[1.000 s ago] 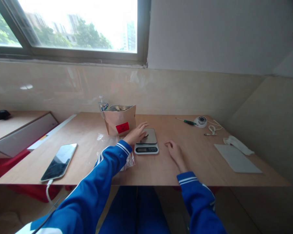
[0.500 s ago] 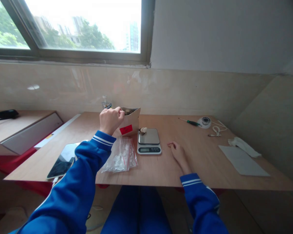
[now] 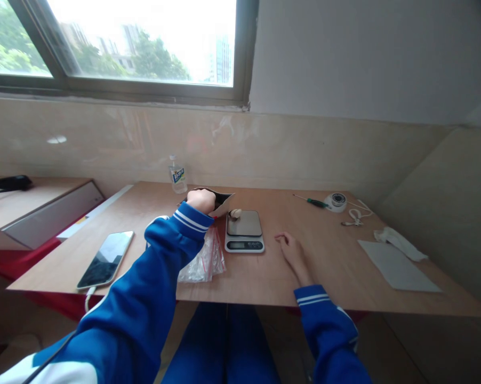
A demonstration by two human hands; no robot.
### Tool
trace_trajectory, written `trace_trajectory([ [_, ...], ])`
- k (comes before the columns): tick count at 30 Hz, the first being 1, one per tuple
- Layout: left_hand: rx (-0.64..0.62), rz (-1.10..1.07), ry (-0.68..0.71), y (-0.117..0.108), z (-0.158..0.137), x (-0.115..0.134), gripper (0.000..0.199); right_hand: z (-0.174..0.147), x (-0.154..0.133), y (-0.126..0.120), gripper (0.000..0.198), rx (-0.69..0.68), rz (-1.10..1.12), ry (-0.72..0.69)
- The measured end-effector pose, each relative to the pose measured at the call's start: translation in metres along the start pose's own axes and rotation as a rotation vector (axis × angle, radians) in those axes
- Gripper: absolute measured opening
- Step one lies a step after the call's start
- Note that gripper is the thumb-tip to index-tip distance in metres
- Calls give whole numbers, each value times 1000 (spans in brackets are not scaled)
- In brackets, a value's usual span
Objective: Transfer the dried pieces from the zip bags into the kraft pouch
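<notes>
My left hand [image 3: 201, 201] reaches down into the mouth of a brown paper bag [image 3: 224, 206]. Its fingers are hidden inside, so their grip does not show. Right of the bag stands a kitchen scale [image 3: 244, 231] with a steel plate and a small display. One small pale piece with a dark end [image 3: 235, 214] lies at the plate's far left edge. My right hand [image 3: 291, 252] rests on the table right of the scale, fingers loosely bent and apart from any object. Clear zip bags [image 3: 206, 261] lie below the paper bag, partly covered by my left sleeve.
A smartphone [image 3: 106, 260] with a cable lies at the left. Behind the paper bag stands a clear bottle [image 3: 178, 176]. At the right are a screwdriver [image 3: 315, 202], a white camera [image 3: 336, 202] with its cord, a grey sheet [image 3: 396, 266] and a white cloth [image 3: 400, 242].
My left hand has moved right and down from the bag's left edge into its opening. The bag's top has tipped toward me. My right hand has stayed in place.
</notes>
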State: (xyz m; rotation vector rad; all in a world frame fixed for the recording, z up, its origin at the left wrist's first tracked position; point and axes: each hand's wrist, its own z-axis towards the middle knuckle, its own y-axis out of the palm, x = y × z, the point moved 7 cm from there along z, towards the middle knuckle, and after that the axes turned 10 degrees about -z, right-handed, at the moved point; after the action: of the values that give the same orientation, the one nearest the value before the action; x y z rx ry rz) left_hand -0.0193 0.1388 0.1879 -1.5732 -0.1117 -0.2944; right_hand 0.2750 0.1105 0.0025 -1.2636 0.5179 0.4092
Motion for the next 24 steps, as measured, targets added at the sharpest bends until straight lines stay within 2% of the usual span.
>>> trace_trajectory([
  [3,-15,20,-35,9,-1,1,13,1,1,1,31,0,2,-7],
  [10,36,120,22,16,3,-4,17,2,4,4,31,-10,-17,14],
  [15,-43,101,88,17,5,-4,24,2,4,3,30,-1,-6,6],
  [18,-153,64,145,17,3,-3,23,1,3,3,30,0,-9,-3],
  [20,-195,11,163,11,3,-4,21,1,1,2,30,-4,-14,-9],
  [22,-185,-41,180,-1,4,-4,18,1,0,1,29,-2,-7,-18],
  [24,-46,-95,178,-23,4,-6,16,0,0,1,29,2,4,-23],
])
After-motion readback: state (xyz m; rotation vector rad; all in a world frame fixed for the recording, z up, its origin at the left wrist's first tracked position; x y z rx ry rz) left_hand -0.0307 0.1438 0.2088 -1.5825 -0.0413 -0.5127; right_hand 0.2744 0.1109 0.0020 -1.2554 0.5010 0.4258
